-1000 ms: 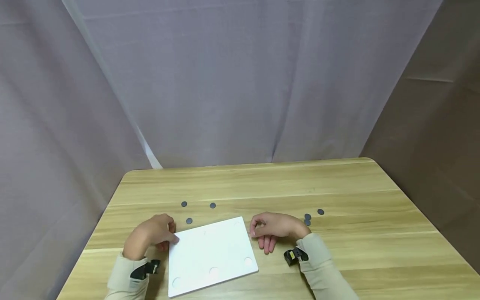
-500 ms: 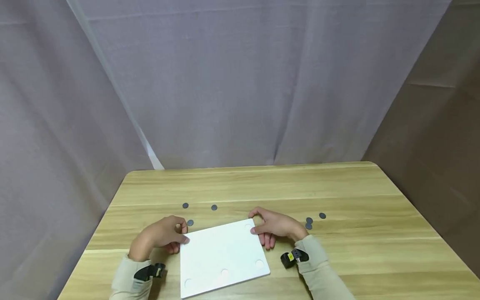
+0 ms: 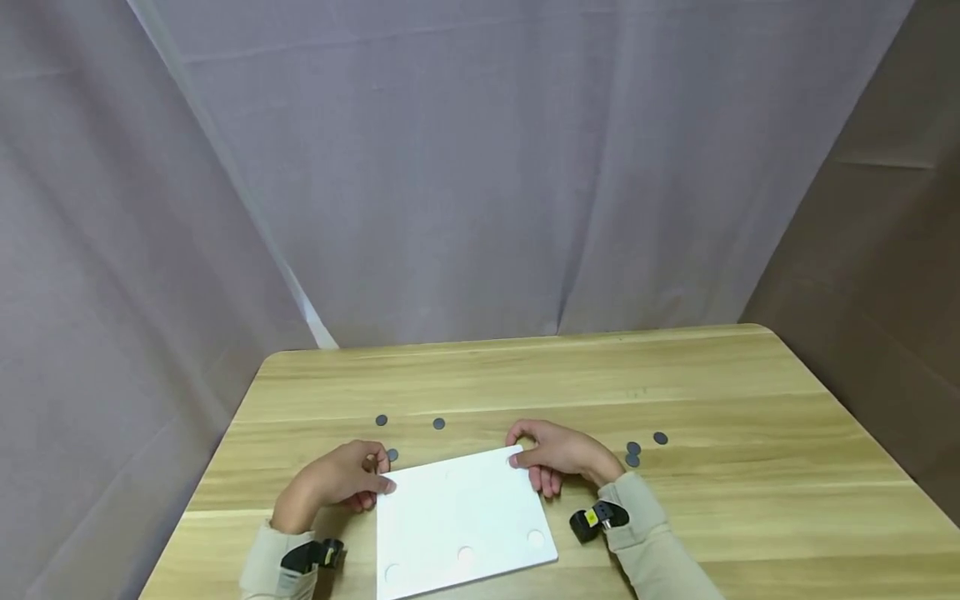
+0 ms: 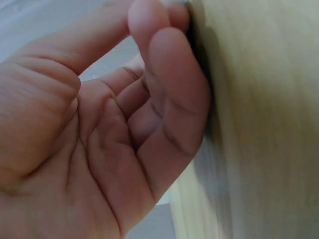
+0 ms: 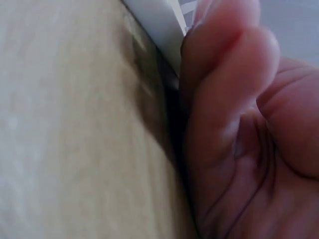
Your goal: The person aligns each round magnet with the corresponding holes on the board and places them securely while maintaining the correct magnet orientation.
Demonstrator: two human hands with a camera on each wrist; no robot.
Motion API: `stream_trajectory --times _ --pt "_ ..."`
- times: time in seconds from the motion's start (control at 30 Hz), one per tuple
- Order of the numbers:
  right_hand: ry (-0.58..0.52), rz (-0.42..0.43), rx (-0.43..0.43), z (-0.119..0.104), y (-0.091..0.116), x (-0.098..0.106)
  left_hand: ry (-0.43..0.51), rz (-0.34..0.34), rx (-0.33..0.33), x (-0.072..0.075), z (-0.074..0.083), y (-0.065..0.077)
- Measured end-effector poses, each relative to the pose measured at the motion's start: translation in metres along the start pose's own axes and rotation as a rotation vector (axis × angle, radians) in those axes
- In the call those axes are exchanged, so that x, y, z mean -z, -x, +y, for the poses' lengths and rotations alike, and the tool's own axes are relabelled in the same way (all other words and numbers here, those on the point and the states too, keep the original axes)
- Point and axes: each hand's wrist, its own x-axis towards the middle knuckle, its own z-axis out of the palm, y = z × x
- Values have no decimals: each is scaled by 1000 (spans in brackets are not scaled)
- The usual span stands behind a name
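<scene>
A flat white board (image 3: 465, 517) with shallow round recesses lies at an angle near the front of the table. My left hand (image 3: 337, 477) pinches its far left corner, thumb on top and the other fingers curled at the edge. At the far right corner, my right hand (image 3: 562, 454) holds the board the same way. In the left wrist view the curled fingers (image 4: 174, 89) lie close against the wood. The right wrist view has the board's edge (image 5: 162, 30) beside that hand's fingers (image 5: 219, 99).
Small dark discs lie on the wooden table (image 3: 750, 500): one disc (image 3: 392, 455) by my left hand, two farther back, including a disc (image 3: 438, 423), and a group with a disc (image 3: 660, 437) right of my right hand. A grey curtain (image 3: 450, 208) hangs behind the table.
The board has slid a little to the right with my left hand on it. My right hand, at first apart from the board, now grips its far right corner. The head view has shifted slightly.
</scene>
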Motion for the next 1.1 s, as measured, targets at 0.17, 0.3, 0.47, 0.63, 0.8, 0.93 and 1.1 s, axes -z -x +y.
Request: stream_trajectory --times 0.17,0.3,0.47,0.63,0.8,0.93,1.1 --pt "10 -28 -6 -4 3 3 -64 24 -11 3 8 0" --pt "40 -55 -12 -7 3 0 -106 36 -11 3 9 6" --pt "111 -25 -17 -18 3 -4 -118 45 -31 5 9 12" --pt "180 64 -40 -33 6 -2 -95 60 -69 6 12 10" --pt "188 103 -77 -33 11 -3 -134 50 -99 3 12 8" --pt "194 126 -97 -33 14 1 -159 65 -134 1 13 6" --pt "223 155 -119 -32 17 6 -163 88 -183 -3 14 2"
